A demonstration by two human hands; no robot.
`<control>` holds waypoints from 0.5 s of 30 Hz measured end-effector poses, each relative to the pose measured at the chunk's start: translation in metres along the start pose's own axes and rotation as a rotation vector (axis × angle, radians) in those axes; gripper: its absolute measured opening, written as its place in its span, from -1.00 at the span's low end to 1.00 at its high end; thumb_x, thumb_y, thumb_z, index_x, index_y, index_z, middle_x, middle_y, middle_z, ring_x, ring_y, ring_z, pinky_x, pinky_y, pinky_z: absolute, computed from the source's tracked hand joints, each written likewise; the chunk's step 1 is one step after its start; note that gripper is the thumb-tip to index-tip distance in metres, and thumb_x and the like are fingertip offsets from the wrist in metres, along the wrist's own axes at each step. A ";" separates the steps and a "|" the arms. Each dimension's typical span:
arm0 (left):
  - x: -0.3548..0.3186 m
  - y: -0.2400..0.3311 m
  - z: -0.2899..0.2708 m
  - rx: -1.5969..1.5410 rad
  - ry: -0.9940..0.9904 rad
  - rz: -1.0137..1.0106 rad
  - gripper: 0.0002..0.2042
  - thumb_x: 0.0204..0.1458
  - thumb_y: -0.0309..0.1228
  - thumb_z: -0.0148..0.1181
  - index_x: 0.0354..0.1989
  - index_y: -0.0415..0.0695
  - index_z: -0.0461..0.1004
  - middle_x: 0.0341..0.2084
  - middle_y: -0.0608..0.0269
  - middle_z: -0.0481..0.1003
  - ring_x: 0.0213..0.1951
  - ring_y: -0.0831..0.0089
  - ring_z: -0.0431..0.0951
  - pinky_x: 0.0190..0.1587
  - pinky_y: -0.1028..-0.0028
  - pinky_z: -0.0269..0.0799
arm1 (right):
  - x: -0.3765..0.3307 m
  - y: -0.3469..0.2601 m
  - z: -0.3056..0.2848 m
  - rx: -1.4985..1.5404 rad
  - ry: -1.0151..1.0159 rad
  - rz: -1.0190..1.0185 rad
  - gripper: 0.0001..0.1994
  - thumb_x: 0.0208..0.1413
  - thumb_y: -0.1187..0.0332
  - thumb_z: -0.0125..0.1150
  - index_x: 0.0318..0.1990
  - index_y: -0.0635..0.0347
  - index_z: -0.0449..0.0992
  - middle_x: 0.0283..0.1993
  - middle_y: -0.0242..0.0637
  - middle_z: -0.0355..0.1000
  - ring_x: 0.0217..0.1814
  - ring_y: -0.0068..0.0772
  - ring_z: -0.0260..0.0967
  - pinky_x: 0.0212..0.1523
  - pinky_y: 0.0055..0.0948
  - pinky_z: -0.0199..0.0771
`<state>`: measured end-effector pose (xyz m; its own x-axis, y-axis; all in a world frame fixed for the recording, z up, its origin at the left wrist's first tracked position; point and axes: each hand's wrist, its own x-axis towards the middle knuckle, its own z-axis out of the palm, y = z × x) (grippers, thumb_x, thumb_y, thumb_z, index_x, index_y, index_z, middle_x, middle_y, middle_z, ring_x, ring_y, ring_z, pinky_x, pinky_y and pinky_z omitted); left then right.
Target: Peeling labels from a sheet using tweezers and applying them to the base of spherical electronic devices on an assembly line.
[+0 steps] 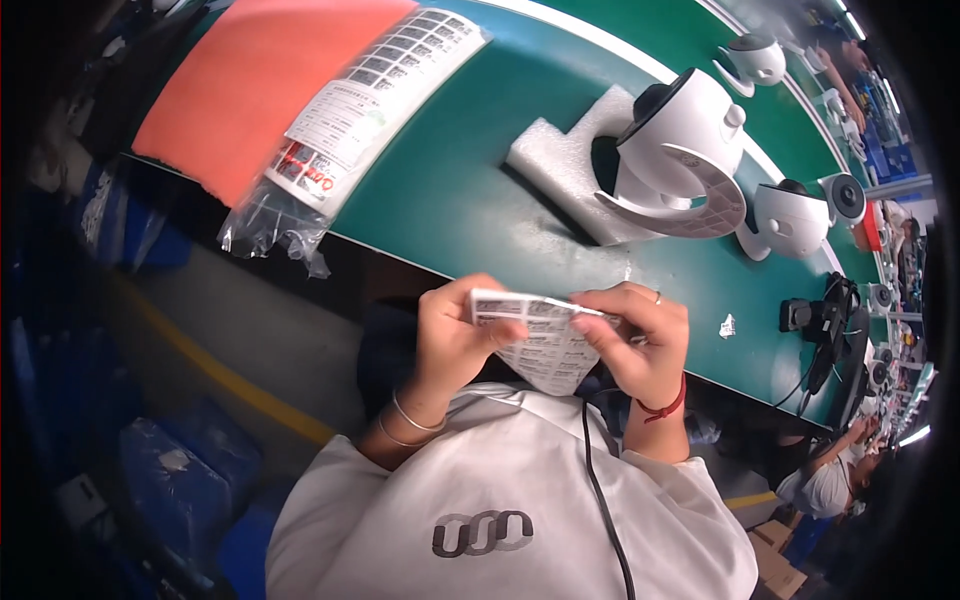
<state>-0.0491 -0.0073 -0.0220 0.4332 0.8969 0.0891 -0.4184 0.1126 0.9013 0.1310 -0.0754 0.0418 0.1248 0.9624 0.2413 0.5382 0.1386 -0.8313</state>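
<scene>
While gripped shut, left hand (452,335) and right hand (640,340) on label sheet (535,345).

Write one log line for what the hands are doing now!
left hand: holds label sheet | right hand: pinches sheet edge | ahead: white device on foam block

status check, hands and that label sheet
Left hand and right hand both grip label sheet, right fingers at its edge. White device on foam beyond, nothing between.
</scene>
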 end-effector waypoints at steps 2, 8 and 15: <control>-0.002 0.004 -0.006 -0.080 -0.080 -0.112 -0.39 -0.15 -0.45 0.46 0.10 -0.32 0.34 -0.13 0.06 0.54 -0.12 0.51 0.54 -0.04 0.54 0.45 | -0.001 0.003 -0.001 -0.011 0.021 0.053 -0.87 -0.07 0.50 0.36 -0.31 0.25 0.64 -0.59 -0.31 0.44 -0.66 -0.62 0.23 -0.62 -0.61 0.14; -0.004 0.004 -0.012 0.186 -0.107 0.090 -0.70 -0.13 -0.57 0.40 -0.18 -0.33 0.55 -0.28 0.04 0.61 -0.28 0.50 0.61 -0.22 0.58 0.53 | -0.002 0.012 0.000 0.061 -0.015 0.016 -0.94 -0.03 0.49 0.33 -0.38 0.27 0.62 -0.59 -0.27 0.46 -0.61 -0.53 0.36 -0.58 -0.58 0.26; -0.012 0.004 -0.004 0.262 0.003 0.052 -0.89 -0.08 -0.60 0.34 -0.35 -0.32 0.60 -0.45 0.19 0.62 -0.41 0.63 0.58 -0.35 0.66 0.45 | -0.006 0.019 -0.006 0.042 -0.034 -0.081 -0.90 0.00 0.49 0.29 -0.50 0.30 0.55 -0.58 -0.26 0.45 -0.60 -0.46 0.34 -0.57 -0.56 0.26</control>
<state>-0.0596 -0.0159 -0.0209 0.4136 0.9000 0.1375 -0.2186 -0.0485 0.9746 0.1453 -0.0794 0.0276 0.0530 0.9550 0.2920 0.5096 0.2256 -0.8303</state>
